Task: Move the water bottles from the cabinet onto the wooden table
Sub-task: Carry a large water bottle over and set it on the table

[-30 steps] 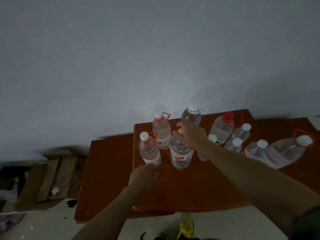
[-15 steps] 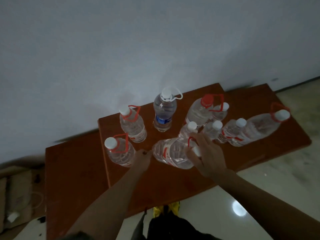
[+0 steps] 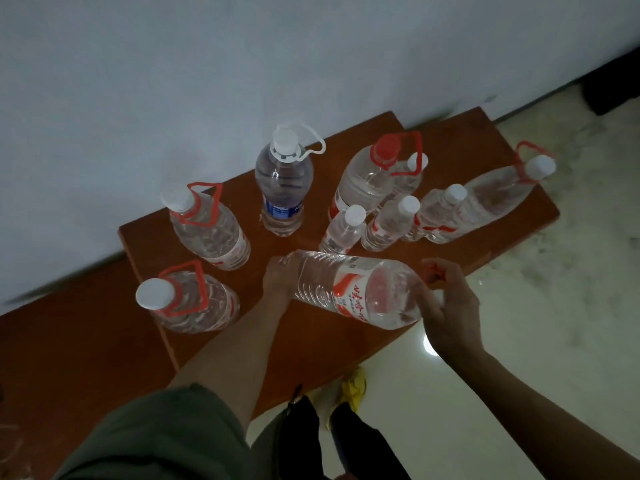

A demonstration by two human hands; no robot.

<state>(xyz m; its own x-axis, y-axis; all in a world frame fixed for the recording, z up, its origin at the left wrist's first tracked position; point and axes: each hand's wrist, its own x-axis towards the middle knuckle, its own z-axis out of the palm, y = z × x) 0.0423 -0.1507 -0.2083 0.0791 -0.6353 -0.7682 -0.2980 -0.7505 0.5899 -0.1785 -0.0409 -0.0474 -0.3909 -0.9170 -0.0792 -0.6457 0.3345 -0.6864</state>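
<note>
Holding one big water bottle (image 3: 349, 289) sideways just above the bench (image 3: 311, 348) front, long axis left-to-right, base in the left hand (image 3: 280, 277), neck and red handle in the right hand (image 3: 448, 306), fingers of both curled round it, other bottles (image 3: 284, 188) upright just behind.

The sideways bottle (image 3: 356, 292) I'm holding has a white label (image 3: 349, 295) with red swooshes and dark Chinese characters, too blurred for me to read. The upright bottle (image 3: 283, 181) behind it has a blue label (image 3: 281, 207) with white lettering, also illegible.
</note>
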